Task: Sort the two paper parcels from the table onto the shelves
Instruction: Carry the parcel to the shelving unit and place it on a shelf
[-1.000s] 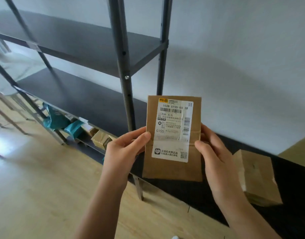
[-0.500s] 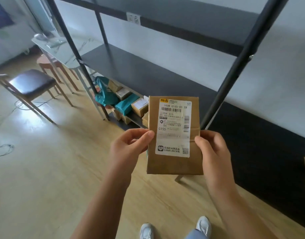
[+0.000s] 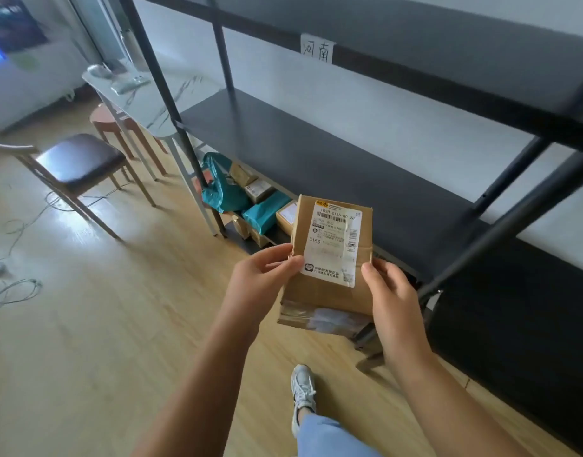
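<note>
Since 0.5 s ago, view swung left w/ a step along the rack; parcel now tips back, taped lower end showing. Far left: chair (image 3: 82, 163), side table (image 3: 142, 94). Centre-left: left hand (image 3: 262, 280) clamped on parcel's left edge, thumb on front. Centre: paper parcel (image 3: 329, 258) held off the floor, long axis roughly upright, shipping label (image 3: 333, 242) facing camera. Right hand (image 3: 390, 291) clamped on its right edge. Middle shelf (image 3: 316, 153) lies just beyond & above parcel; right hand looks nearer the shelf. Shelf tag (image 3: 317, 48) upper centre-right.
</note>
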Available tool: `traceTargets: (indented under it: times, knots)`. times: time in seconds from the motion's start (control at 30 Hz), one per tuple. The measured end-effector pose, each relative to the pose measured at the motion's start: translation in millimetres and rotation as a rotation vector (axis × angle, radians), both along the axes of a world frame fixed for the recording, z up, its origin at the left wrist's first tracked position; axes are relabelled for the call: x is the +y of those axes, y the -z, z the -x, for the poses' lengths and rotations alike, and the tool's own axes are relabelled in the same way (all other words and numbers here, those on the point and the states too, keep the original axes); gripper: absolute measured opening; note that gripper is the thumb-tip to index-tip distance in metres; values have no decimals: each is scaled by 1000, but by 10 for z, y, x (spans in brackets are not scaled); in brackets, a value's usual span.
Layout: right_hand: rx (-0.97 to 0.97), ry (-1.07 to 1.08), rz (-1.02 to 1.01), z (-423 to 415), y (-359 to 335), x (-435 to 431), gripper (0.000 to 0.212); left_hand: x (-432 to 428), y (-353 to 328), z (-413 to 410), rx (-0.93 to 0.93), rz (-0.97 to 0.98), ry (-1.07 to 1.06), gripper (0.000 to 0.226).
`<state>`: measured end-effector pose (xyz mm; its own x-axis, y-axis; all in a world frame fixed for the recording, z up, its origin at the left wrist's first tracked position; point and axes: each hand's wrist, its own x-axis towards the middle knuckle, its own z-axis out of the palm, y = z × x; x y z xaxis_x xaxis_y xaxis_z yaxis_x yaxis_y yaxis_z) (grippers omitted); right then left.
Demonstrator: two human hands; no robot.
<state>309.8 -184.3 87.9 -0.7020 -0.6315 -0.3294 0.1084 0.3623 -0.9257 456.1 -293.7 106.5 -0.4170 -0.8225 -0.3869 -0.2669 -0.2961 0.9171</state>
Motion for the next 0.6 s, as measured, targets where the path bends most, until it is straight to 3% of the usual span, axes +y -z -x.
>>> traceTargets:
  times: [0.07,0.17,0.3,0.6]
  knots:
    - [-19,0,-9,149,64,-228,21,-250,25,194,-34,-15,40,18]
    - [-32,27,-16,378,181,-578,23,-598,54,479,-106,25,129,40]
    - [-3,57,-46,601,337,-1017,29,-1023,148,791,-168,20,200,50]
    - [1,102,-84,1007,350,-1563,44,-1811,313,1393,-155,-40,249,45]
